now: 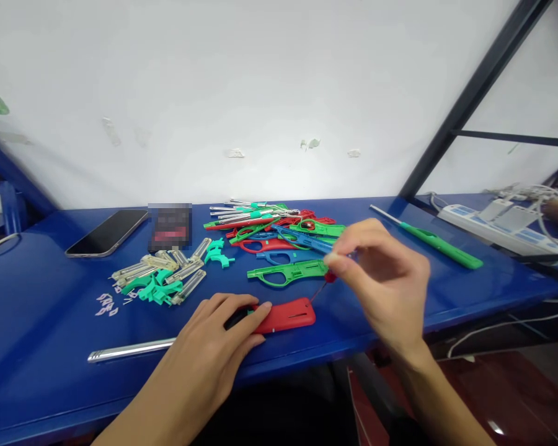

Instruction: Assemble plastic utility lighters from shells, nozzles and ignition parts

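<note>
Near the front edge of blue table (51, 328): red lighter (291, 314) flat | left hand (218, 341): closed around lighter body | right hand (385, 285): fingertips pinching red-handled screwdriver (330, 277), tip at lighter's end

Red lighter (291, 314) partly hidden under left hand (216, 337); screwdriver handle (330, 277) mostly covered by right hand (384, 279); dark object (170, 225) pixelated, unreadable; forearms (439, 384) cut off below.

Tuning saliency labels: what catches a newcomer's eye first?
Probably the red lighter, front centre, gripped by the left hand, the right hand holding a red-handled tool to its right end. Then the multicoloured casings heaped behind it, and the green lighter lying alone at right.
</note>
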Available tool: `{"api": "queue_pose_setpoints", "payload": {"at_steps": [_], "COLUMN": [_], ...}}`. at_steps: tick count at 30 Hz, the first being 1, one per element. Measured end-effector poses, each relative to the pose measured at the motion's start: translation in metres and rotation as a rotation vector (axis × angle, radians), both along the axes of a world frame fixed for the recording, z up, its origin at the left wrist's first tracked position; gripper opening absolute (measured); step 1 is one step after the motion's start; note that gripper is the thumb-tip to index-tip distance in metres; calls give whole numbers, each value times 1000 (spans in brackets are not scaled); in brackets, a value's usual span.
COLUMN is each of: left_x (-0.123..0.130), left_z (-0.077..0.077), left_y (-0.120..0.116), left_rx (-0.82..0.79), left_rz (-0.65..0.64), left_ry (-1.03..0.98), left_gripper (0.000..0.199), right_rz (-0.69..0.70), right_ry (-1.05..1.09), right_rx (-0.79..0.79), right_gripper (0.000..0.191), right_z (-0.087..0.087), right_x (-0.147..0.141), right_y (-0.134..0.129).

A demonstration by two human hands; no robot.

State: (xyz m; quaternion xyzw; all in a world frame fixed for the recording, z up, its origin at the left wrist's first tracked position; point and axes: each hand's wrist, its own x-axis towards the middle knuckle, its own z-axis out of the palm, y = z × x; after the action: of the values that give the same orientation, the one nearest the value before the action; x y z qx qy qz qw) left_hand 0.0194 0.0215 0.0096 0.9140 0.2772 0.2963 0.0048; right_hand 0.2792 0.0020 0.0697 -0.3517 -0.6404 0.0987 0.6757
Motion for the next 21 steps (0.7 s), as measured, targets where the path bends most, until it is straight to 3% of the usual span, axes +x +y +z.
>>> {"api": "queue_pose_setpoints", "payload": {"at_steps": [3, 7, 9, 12, 15, 21], "left_x": [0, 0, 0, 0, 0, 3], "left_z": [-1, -3, -3, -1, 0, 4], "left_y": [-1, -1, -1, 0, 0, 1], "left_rx": [2, -7, 0, 21, 33, 50], "left_rz": [3, 13, 12, 8, 4, -5], "left_ry": [6, 10, 18, 18, 5, -9], "left_gripper": [35, 36, 36, 35, 34, 32], "right_rz": [-60, 181, 216, 67, -57, -58], "right_ry": [34, 50, 75, 42, 6, 14], "right_rx": [-66, -143, -99, 19, 58, 4], "right_gripper": [22, 27, 28, 16, 22, 35], "right_z": [-2, -8, -11, -12, -12, -19], "right_x": [3, 5, 1, -5, -7, -9], "right_y": [1, 1, 1, 2, 2, 3]}}
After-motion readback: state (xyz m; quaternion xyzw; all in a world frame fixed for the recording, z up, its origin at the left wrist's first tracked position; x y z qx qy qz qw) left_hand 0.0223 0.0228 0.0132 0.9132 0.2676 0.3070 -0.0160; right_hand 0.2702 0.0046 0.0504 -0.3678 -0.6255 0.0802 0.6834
